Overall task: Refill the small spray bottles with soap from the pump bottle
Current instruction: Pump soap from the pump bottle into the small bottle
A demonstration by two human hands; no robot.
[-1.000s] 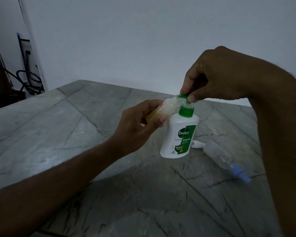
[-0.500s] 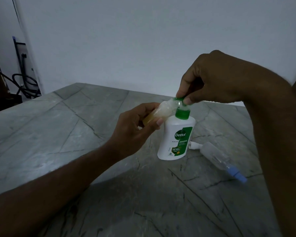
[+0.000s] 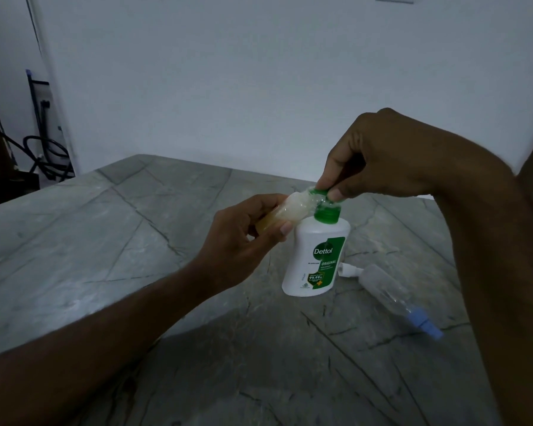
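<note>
Pump bottle (image 3: 316,259): stood upright on tabletop (image 3: 105,241); right hand (image 3: 379,161) pinched its green pump head.
Small bottle (image 3: 293,207): tilted, held at the nozzle in left hand (image 3: 243,241) fingers, amber soap inside.
Spare spray bottle (image 3: 391,290): lay on its side, looking empty.

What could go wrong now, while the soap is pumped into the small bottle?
The small bottle is held tilted at the pump head; if its mouth slips off, soap may spill on the table. The right hand presses from above while nothing steadies the pump bottle, so it might tip.
</note>
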